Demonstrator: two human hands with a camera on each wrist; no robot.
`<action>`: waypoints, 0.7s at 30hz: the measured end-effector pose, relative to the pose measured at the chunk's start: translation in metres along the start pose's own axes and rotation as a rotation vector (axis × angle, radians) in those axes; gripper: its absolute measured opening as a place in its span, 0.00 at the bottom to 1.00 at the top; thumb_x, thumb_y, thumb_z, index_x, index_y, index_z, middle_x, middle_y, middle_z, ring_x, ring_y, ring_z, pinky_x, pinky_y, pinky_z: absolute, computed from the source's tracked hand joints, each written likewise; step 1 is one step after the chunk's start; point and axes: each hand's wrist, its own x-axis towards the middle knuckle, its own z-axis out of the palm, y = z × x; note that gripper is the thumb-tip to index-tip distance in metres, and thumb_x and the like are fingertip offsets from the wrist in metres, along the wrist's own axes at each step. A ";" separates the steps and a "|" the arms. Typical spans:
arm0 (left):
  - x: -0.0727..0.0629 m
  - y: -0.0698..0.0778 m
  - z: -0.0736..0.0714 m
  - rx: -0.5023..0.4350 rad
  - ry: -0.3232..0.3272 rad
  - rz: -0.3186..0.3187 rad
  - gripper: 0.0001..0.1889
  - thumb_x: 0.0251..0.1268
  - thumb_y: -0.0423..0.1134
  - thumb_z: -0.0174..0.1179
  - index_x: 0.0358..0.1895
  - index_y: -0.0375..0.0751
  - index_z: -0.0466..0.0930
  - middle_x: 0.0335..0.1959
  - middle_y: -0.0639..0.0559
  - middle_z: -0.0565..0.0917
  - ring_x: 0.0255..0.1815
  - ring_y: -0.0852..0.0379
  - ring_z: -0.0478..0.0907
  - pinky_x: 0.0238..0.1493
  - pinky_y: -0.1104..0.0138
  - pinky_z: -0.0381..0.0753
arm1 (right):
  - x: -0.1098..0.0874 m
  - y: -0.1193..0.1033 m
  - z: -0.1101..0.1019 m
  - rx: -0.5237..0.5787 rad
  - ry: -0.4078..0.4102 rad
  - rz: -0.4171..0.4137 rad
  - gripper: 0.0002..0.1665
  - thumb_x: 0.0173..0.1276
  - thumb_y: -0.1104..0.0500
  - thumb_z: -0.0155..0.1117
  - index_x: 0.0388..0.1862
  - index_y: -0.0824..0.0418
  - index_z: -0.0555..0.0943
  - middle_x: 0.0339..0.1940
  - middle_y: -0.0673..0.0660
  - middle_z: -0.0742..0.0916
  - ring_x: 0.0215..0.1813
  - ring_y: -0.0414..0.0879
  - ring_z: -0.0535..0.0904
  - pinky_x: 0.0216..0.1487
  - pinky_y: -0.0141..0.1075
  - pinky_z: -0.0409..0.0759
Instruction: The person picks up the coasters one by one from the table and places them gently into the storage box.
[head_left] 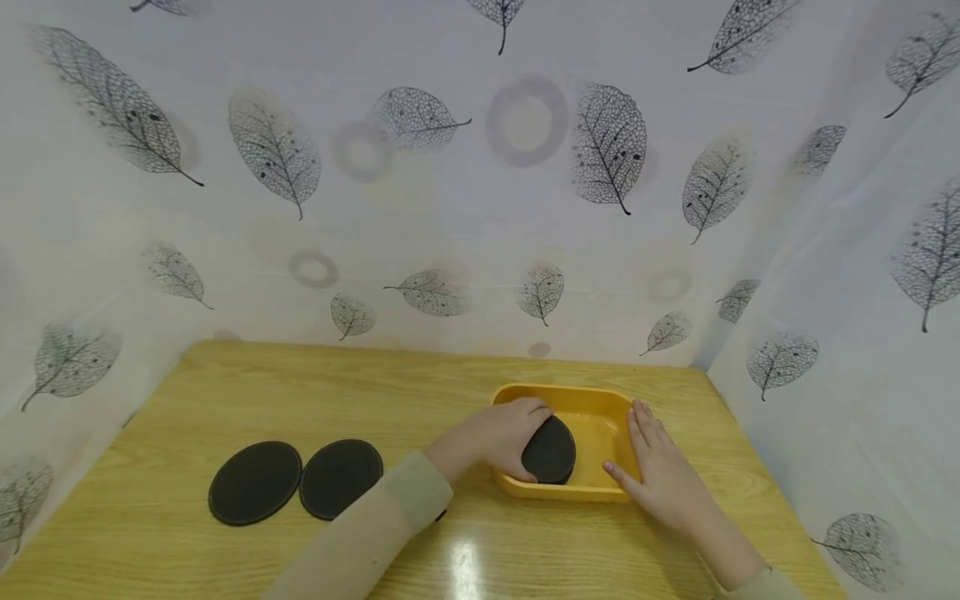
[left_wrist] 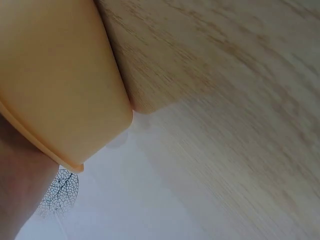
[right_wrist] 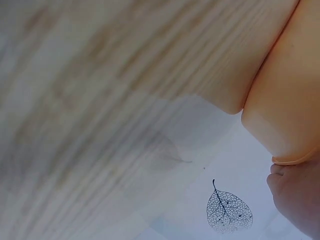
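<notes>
My left hand (head_left: 510, 437) reaches over the left side of a yellow plastic tray (head_left: 600, 493) and grips a black round coaster (head_left: 553, 454) by its edges, thumb near, fingers far. The coaster is inside the tray, partly covered by the hand; whether it touches the floor of the tray I cannot tell. My right hand (head_left: 667, 475) rests on the tray's right rim with fingers extended and thumb reaching over the inside. In the wrist views, the tray's outer walls (left_wrist: 65, 75) show beside the hands, and the right fingertips (right_wrist: 275, 177) lie at the rim.
Two more black round coasters, a left one (head_left: 255, 483) and a right one (head_left: 341, 475), lie side by side on the wooden table (head_left: 420, 383); my left sleeve covers part of the right one. A leaf-patterned white sheet (head_left: 465, 208) hangs behind and at both sides.
</notes>
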 end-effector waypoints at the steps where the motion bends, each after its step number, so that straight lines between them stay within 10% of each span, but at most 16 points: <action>1: 0.000 0.000 0.000 0.010 -0.004 0.001 0.55 0.56 0.63 0.77 0.82 0.39 0.63 0.79 0.46 0.70 0.78 0.51 0.71 0.77 0.64 0.76 | 0.000 0.000 0.000 0.001 -0.001 -0.001 0.56 0.78 0.37 0.60 0.82 0.79 0.56 0.87 0.74 0.55 0.86 0.72 0.53 0.84 0.64 0.58; 10: 0.003 0.002 0.000 0.080 -0.047 0.001 0.52 0.58 0.64 0.75 0.81 0.41 0.65 0.78 0.48 0.72 0.77 0.53 0.72 0.75 0.66 0.76 | 0.001 -0.004 0.002 0.021 0.020 -0.027 0.54 0.80 0.39 0.59 0.83 0.78 0.56 0.87 0.74 0.55 0.87 0.71 0.53 0.91 0.47 0.42; 21: 0.006 0.006 0.001 0.106 -0.103 -0.039 0.51 0.59 0.65 0.74 0.82 0.46 0.65 0.78 0.52 0.72 0.77 0.57 0.73 0.74 0.67 0.77 | 0.002 -0.004 0.004 -0.013 0.032 -0.045 0.53 0.80 0.39 0.59 0.83 0.77 0.56 0.88 0.73 0.55 0.87 0.70 0.54 0.90 0.49 0.46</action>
